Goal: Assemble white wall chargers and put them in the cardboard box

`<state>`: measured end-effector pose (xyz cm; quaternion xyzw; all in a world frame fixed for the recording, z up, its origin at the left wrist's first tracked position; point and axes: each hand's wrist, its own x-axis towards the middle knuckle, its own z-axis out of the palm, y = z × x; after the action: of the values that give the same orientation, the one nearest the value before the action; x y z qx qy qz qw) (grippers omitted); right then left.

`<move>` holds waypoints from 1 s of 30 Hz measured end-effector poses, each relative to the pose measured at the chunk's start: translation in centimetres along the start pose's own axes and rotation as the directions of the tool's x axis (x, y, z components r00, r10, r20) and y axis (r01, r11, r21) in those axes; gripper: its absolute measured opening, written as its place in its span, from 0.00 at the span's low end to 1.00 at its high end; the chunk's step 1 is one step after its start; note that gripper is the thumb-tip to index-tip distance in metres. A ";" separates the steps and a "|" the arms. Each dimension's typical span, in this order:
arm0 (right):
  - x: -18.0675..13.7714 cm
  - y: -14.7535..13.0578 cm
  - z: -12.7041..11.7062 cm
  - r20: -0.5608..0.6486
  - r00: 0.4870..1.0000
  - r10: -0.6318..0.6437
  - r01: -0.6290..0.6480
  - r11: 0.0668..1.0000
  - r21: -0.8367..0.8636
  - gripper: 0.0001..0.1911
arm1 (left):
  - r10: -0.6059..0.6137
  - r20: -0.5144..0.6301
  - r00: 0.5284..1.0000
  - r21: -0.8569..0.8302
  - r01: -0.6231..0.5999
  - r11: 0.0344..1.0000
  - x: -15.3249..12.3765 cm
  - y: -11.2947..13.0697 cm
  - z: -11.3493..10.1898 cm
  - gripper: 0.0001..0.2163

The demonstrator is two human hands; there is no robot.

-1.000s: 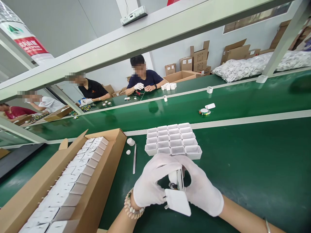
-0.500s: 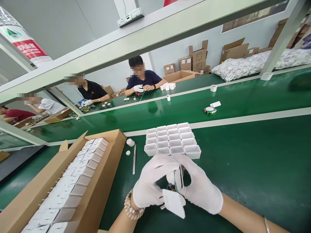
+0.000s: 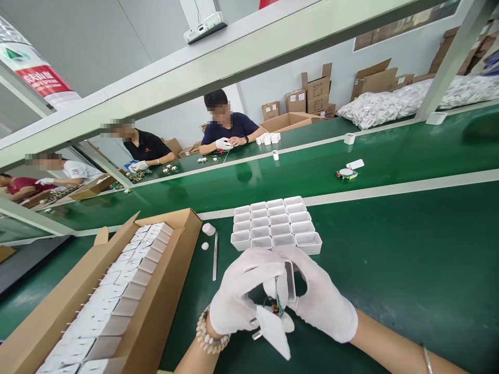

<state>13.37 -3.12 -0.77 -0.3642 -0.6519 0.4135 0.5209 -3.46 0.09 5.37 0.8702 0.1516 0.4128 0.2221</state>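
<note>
My gloved left hand (image 3: 236, 293) is closed around a plug assembly: a flat white plate (image 3: 272, 331) with metal prongs, wired to a small green circuit board (image 3: 278, 304) and rounded white parts. My gloved right hand (image 3: 325, 301) grips a white plastic housing (image 3: 290, 279), its open side facing the assembly. Board and housing are close together, in front of my body; my fingers hide part of both. Just beyond my hands stands a block of open white housings (image 3: 283, 240) in rows. Metal tweezers (image 3: 215, 257) lie to the left, near two small white pieces (image 3: 209, 229).
A long cardboard box (image 3: 175, 280) filled with white plug units takes up the left side. Across the bench runs a green conveyor belt (image 3: 304, 174) carrying another circuit board (image 3: 346, 174) and white housings. Several co-workers sit beyond it. A slanted metal beam (image 3: 163, 98) crosses above.
The plug assembly has shifted slightly left and down, opening a gap from the housing, and its plate has tilted. Pieces on the conveyor have moved right.
</note>
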 end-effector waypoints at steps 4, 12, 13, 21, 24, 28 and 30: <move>0.1 0.0 0.1 0.017 1.000 -0.021 0.021 1.000 -0.003 0.30 | 0.003 0.022 1.000 0.002 -0.003 1.000 0.0 0.1 0.0 0.24; 0.1 -0.3 0.1 0.017 0.999 -0.036 0.037 0.999 -0.030 0.28 | -0.003 0.074 0.997 0.023 0.001 1.000 0.5 0.2 -0.1 0.24; 0.1 -0.3 0.1 0.012 0.999 -0.033 0.033 0.999 -0.027 0.29 | -0.003 0.081 0.997 0.023 0.001 1.000 0.5 0.1 -0.1 0.23; 0.1 -0.6 0.0 0.003 0.999 -0.050 0.050 0.998 -0.023 0.32 | -0.010 0.080 0.997 0.009 0.009 1.000 -0.3 -0.7 0.0 0.24; 0.1 -0.7 0.0 0.000 0.999 -0.041 0.041 0.999 -0.019 0.33 | 0.007 0.086 0.996 -0.003 -0.007 1.000 -0.1 -0.6 -0.1 0.24; 0.1 -0.6 0.1 -0.001 0.999 -0.044 0.044 0.999 -0.009 0.31 | 0.017 0.071 0.997 0.007 -0.018 1.000 0.2 -0.3 -0.1 0.23; 0.1 -0.4 0.2 -0.015 0.999 -0.033 0.033 0.999 -0.016 0.30 | 0.002 0.069 0.998 0.027 -0.004 1.000 0.1 -0.4 -0.1 0.25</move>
<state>13.17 -3.21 -0.35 -0.3606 -0.6571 0.3969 0.5298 -3.51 0.50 5.26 0.8871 0.1479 0.3807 0.2149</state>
